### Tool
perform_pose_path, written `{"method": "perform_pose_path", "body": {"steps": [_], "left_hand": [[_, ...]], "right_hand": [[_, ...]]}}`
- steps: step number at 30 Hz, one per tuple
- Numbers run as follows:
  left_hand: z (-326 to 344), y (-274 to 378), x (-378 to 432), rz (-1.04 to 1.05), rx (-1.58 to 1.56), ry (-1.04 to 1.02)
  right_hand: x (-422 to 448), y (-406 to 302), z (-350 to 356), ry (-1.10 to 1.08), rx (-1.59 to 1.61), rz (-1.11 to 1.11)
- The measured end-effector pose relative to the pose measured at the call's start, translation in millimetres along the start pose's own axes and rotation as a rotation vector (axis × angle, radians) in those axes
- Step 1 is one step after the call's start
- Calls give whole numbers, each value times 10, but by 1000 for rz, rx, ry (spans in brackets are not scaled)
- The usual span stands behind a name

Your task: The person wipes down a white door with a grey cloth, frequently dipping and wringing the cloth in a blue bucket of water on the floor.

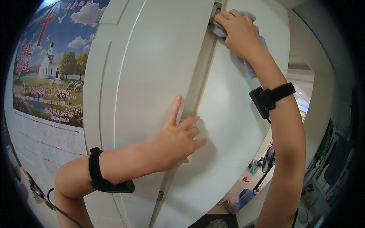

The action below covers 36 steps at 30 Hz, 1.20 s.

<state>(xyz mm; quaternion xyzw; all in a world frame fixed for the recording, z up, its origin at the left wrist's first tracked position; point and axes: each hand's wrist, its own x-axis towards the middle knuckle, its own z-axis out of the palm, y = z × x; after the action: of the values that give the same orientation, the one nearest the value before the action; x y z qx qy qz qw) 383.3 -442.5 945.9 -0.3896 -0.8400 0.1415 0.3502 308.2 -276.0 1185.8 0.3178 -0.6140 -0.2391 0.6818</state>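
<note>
Up high, my right hand presses a folded grey cloth against a white door, close to its upper metal hinge. Part of the cloth hangs below my palm. My left hand has its fingers spread around the hinge gap between the door and the white frame panel; it holds nothing. A lower hinge shows in the same gap beneath my left hand. Each forearm wears a black strap with a small black device and a cable.
On the wall at left hangs a calendar poster with a church picture and writing. Past the door's edge are a black fan, a blue container and other items. At far right, dark cloths hang by a shelf.
</note>
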Motion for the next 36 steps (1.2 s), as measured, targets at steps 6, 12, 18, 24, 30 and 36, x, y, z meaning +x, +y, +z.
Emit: {"method": "perform_pose_path", "body": {"steps": [6,12,18,24,30,36], "left_hand": [[22,9,-111,-35,-37,7],[-38,76,-157,-33,-45,32],[-161,153,-223,-60,-65,-16],[-270,183,-378,-33,-152,-205],[-304,88,-521,-116,-100,-140],[-376,-42,-501,-278,-48,235]], "right_hand": [[-411,-344,-24,20,95,-97],[-957,-887,-125,9,348,-97],[-1595,-1488,-270,-146,585,-90],[-2295,-2119,-274,-372,677,-211],[-2227,-2198,-380,-373,729,-296],[-1032,-952,-164,157,217,-74]]}}
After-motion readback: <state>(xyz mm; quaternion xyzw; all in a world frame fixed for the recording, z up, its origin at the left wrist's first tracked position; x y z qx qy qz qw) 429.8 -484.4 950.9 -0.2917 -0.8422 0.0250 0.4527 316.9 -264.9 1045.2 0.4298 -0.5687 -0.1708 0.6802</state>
